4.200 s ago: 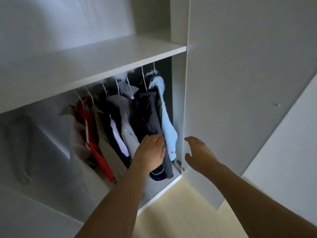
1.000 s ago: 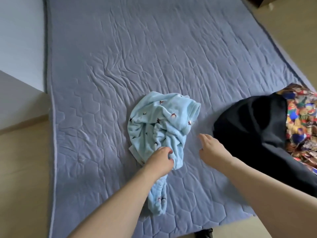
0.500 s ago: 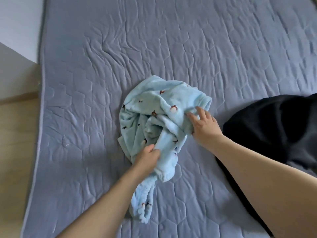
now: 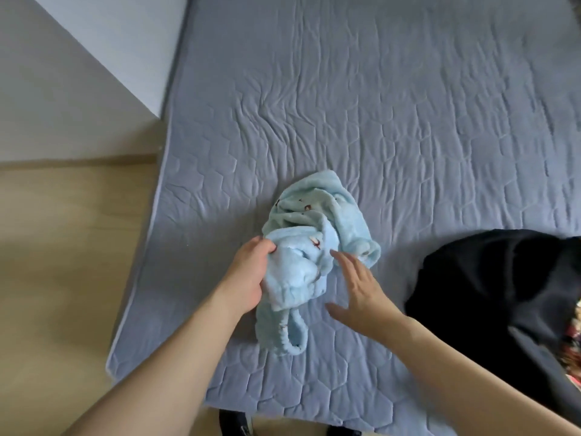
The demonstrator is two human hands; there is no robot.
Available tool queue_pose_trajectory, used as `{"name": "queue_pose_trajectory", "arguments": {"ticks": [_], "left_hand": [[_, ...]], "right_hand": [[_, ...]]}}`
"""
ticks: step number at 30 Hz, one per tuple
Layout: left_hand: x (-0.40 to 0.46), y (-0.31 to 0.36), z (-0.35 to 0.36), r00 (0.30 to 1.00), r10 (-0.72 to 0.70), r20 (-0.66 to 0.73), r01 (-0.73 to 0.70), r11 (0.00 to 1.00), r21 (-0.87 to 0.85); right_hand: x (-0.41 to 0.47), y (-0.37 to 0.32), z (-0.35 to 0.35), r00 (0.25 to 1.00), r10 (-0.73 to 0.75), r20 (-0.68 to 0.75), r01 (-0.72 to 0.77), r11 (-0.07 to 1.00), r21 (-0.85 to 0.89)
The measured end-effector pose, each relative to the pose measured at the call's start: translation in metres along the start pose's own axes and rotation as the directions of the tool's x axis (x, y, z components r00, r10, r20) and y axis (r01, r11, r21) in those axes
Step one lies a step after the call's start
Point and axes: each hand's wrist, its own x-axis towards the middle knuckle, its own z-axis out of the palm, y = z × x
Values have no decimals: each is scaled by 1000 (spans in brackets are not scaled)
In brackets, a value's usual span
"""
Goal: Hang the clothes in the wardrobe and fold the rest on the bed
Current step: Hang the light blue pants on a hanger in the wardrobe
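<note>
Leftmost, a pale wall (image 4: 63, 99) meets a strip of wooden floor (image 4: 63, 247), and both run out of view at the left edge. Next comes the bed (image 4: 345, 105), covered in a grey-blue quilted sheet that fills most of the view; its far end and right side are cut off, so its full extent cannot be judged. On the near middle of the sheet lies a crumpled light blue garment (image 4: 314, 221) with small dark and reddish marks too blurred to read as any pattern. What kind of garment it is cannot be told from the bunched folds, though a gathered band shows at its near end. The left hand (image 4: 248, 272) grips the left side of the bundle, fingers curled into the fabric so that their tips are hidden. Just right of it, the right hand (image 4: 358, 284) is flat with fingers straight and spread, fingertips (image 4: 336, 256) at the garment's right edge; whether they press it is unclear. Further right, a black cloth (image 4: 487, 278) lies heaped on the bed, partly cut off, with a sliver of multicoloured fabric (image 4: 573, 335) at the frame's right edge.
</note>
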Motion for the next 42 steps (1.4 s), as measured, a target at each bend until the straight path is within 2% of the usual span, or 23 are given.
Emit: {"name": "queue_pose_trajectory", "arguments": {"ticks": [3, 7, 11, 13, 16, 19, 22, 24, 26, 28, 30, 31, 32, 33, 34, 35, 36, 38, 40, 42], "left_hand": [[-52, 47, -9, 995, 71, 76, -62, 993, -104], [-129, 104, -30, 977, 203, 67, -200, 979, -49], [-193, 152, -75, 941, 333, 63, -326, 940, -98], [-215, 172, -102, 927, 373, 27, -367, 921, -128], [-245, 198, -156, 935, 338, -110, -356, 884, -304], [-274, 204, -217, 943, 281, -177, -331, 756, -565], [-300, 202, -270, 934, 273, -232, -354, 612, -707], [-315, 197, -310, 933, 252, -256, -356, 549, -756], [-328, 187, -353, 926, 252, -279, -374, 529, -762], [-336, 174, -397, 924, 265, -274, -379, 558, -738], [-345, 161, -442, 923, 292, -248, -379, 599, -706], [-348, 154, -472, 908, 311, -280, -418, 638, -647], [-349, 148, -497, 882, 345, -322, -471, 690, -549], [-353, 142, -528, 838, 375, -396, -525, 749, -403], [-355, 138, -549, 791, 403, -460, -549, 800, -243], [-359, 134, -575, 732, 438, -522, -562, 822, -98], [-362, 129, -600, 663, 502, -556, -578, 815, 46], [-366, 119, -653, 512, 607, -608, -564, 771, 294], [-371, 116, -707, 370, 630, -683, -488, 757, 433], [-373, 121, -750, 205, 608, -767, -394, 768, 504]], "right_hand": [[-24, -57, -16, 998, -43, -44, 41, 999, -32], [-48, -138, -69, 978, -29, -207, 33, 999, 16], [-73, -218, -132, 979, -9, -204, 30, 994, 101], [-79, -251, -155, 970, -18, -241, 48, 992, 117], [-78, -303, -176, 962, -111, -250, 110, 994, -17], [-71, -352, -170, 979, -115, -167, 81, 977, -195], [-64, -379, -153, 989, 59, -135, -83, 980, -179], [-57, -399, -133, 983, 179, -47, -186, 956, -229], [-50, -439, -108, 982, 188, 20, -165, 901, -402], [-36, -498, -87, 986, 168, 25, -152, 939, -310], [-31, -564, -65, 992, 123, 25, -107, 932, -346], [-30, -608, -52, 999, 35, -18, -39, 949, -314], [-34, -649, -40, 1000, -18, -10, 15, 967, -256], [-39, -695, -23, 991, -129, 23, 130, 962, -240], [-43, -727, -15, 990, -137, 29, 140, 975, -171], [-35, -759, 0, 996, -94, -3, 94, 991, 100], [-27, -789, 14, 999, -36, 14, 30, 944, 328], [-29, -848, 36, 998, -39, 50, 6, 841, 541], [-29, -900, 52, 989, -147, 20, 118, 860, 496], [-25, -937, 62, 964, -253, -82, 266, 906, 328]]}}
